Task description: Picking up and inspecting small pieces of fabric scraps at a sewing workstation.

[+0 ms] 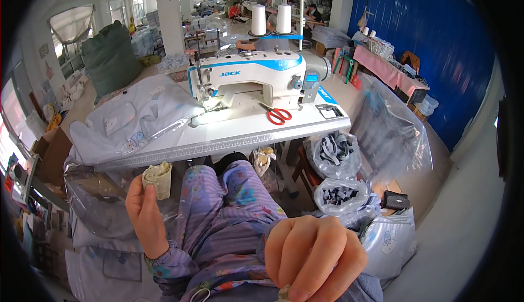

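Note:
My left hand (146, 214) is closed round a pale rolled flatbread (158, 180), held upright over my left thigh with its ragged, bitten-looking end up. Close to the camera at the lower edge, my right hand (316, 253) has its fingers curled down and pinched together. A small pale piece of food (284, 293), perhaps torn from the roll, shows at its fingertips, mostly cut off by the frame. Beyond my knees stands a white and blue sewing machine (251, 75) on its table (229, 138). Red-handled scissors (278, 116) lie on the table, and neither hand touches them.
Pale printed fabric (136, 119) covers the table's left side. Clear bags of dark fabric strips (337, 152) stand at right, near a black pouch (395, 200). Two white thread cones (284, 18) rise behind the machine. A big green sack (111, 61) and several people are farther back.

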Motion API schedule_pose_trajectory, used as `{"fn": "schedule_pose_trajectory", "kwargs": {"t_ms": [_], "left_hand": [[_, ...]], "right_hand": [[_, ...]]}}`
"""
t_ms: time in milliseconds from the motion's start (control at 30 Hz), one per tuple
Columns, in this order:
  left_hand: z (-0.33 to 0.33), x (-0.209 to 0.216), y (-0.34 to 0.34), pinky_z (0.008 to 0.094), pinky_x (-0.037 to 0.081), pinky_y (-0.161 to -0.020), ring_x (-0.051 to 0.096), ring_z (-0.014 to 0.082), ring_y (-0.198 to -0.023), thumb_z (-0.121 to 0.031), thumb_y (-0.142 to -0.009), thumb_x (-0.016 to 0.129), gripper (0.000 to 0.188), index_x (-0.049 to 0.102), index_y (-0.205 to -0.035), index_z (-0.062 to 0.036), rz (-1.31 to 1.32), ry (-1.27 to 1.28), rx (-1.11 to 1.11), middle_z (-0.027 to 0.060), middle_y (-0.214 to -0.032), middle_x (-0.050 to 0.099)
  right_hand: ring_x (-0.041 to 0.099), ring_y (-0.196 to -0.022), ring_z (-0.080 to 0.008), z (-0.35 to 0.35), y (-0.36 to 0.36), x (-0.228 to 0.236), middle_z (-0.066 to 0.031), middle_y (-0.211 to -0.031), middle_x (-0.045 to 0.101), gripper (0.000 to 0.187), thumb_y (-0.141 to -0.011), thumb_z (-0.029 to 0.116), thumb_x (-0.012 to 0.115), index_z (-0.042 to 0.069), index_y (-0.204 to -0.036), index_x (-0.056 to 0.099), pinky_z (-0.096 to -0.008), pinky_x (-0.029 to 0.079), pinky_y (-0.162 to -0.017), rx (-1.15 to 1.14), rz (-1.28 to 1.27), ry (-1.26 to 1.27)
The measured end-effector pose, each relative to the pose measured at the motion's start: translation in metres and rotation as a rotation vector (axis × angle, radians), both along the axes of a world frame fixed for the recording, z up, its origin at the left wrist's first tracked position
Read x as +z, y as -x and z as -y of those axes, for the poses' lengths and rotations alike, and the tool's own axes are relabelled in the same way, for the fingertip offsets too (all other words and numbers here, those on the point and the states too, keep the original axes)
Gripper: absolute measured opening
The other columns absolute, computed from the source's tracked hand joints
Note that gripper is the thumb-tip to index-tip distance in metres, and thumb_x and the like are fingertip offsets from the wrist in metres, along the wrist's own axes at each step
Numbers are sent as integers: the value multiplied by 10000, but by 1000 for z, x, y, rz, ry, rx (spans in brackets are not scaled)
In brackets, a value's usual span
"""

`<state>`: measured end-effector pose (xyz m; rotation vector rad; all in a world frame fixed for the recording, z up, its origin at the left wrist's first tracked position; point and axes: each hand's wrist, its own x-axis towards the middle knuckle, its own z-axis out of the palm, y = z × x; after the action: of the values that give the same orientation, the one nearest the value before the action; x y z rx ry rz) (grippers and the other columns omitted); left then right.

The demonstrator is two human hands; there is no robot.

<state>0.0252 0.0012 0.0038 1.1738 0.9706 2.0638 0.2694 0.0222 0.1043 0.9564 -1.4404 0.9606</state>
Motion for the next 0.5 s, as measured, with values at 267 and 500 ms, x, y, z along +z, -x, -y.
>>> {"fn": "schedule_pose_trajectory", "kwargs": {"t_ms": [267,500], "left_hand": [[0,1,-1,237,420,-878,573,102,-971,-79,-963,520,294,545,-1196,98,-23,22,10,75,-1087,627],[-1,0,1,235,420,-869,568,97,-956,-80,-962,520,283,551,-1182,95,-10,13,9,72,-1074,627]], "right_hand": [[581,-714,-178,4,0,0,-150,-948,650,38,-867,49,689,16,-853,677,-262,493,-577,-19,-17,12],[597,-702,-180,-1,-2,1,-149,-926,661,54,-857,37,695,-3,-822,688,-256,496,-566,55,58,17]]}}
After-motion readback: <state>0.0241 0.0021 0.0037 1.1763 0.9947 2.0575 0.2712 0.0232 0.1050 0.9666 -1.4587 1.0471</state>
